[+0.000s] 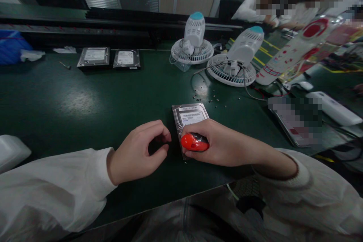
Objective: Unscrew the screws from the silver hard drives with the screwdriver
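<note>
A silver hard drive (190, 111) with a white label lies flat on the green table in front of me. My right hand (218, 141) is closed around the red and black handle of a screwdriver (195, 142), held over the near part of the drive. The screwdriver's shaft and tip are hidden below the handle and hand. Just left of the drive, my left hand (144, 149) is apart from it, fingers curved, with a gap between thumb and fingertips and nothing in it. Several small screws (210, 101) are scattered beyond the drive.
Two more hard drives (94, 57) lie at the back left. Two white fans (232, 69) stand face down at the back right, their cables trailing. A phone-like slab (289, 121) lies on the right. A blue bag (13, 48) sits far left. Another person (272, 11) works at the upper right.
</note>
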